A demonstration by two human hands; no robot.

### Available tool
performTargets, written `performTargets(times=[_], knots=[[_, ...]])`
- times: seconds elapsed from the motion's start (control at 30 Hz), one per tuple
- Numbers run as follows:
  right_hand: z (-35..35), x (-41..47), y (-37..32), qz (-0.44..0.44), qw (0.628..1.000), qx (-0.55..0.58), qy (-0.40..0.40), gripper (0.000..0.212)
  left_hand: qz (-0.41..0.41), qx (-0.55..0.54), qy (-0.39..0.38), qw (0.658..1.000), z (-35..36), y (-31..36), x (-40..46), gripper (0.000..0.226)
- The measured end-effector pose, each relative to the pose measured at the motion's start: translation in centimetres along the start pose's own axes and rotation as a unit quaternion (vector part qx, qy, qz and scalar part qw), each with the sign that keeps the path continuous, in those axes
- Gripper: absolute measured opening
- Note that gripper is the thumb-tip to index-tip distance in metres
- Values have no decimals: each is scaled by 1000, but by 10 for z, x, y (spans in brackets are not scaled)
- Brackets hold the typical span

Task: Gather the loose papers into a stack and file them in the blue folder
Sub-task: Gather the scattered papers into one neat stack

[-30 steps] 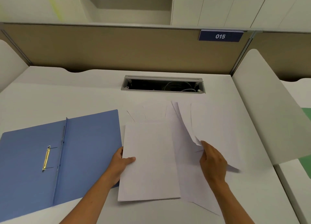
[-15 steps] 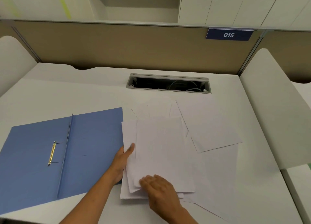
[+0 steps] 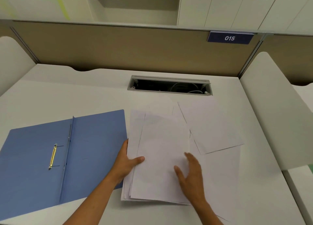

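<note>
The folder [image 3: 64,157] lies open and flat at the left of the surface [image 3: 84,92], clasp [image 3: 53,156] exposed, no papers in it yet. My left hand [image 3: 126,163] steadies the left edge of the stack [image 3: 159,160], just right of the folder: thumb on top, fingers out of sight, apparently under the edge, a loose pinch rather than a clamp. The stack is ragged, sheets fanned at the top and bottom edges. My right hand [image 3: 191,172] is open and flat at the stack's right side, holding nothing.

Procedure, as I judge it: keep the left edge braced; press the right palm inward to square the sheets against the left hand. Then collect the loose sheet [image 3: 211,126] at upper right and the one beneath it. Slide, do not lift, to avoid creasing.
</note>
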State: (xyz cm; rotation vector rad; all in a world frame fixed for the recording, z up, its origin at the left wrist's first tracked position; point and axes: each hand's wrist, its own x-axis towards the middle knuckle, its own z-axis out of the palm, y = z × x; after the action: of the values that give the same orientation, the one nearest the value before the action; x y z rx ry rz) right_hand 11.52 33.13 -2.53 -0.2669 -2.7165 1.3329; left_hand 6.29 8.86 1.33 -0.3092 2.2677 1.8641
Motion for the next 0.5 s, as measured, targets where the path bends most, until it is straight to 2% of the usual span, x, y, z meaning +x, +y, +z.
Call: performTargets(times=[0.07, 0.1, 0.2, 0.3, 0.4, 0.5], knots=[[-18, 14, -10, 123, 983, 135, -2, 70, 39, 18, 0, 999, -5, 16, -4, 76], [-26, 20, -14, 153, 966, 207, -17, 72, 53, 19, 0, 998, -7, 23, -6, 75], [-46, 37, -22, 161, 917, 354, -91, 67, 88, 1, -11, 996, -14, 42, -10, 72], [-60, 45, -39, 116, 913, 375, -115, 58, 114, -9, -23, 993, -20, 57, -13, 73], [-70, 47, -64, 54, 930, 360, -54, 46, 137, -12, -8, 991, -21, 72, -14, 66], [-71, 47, -82, 11, 935, 355, -7, 44, 170, -3, 37, 985, -24, 80, -12, 68]])
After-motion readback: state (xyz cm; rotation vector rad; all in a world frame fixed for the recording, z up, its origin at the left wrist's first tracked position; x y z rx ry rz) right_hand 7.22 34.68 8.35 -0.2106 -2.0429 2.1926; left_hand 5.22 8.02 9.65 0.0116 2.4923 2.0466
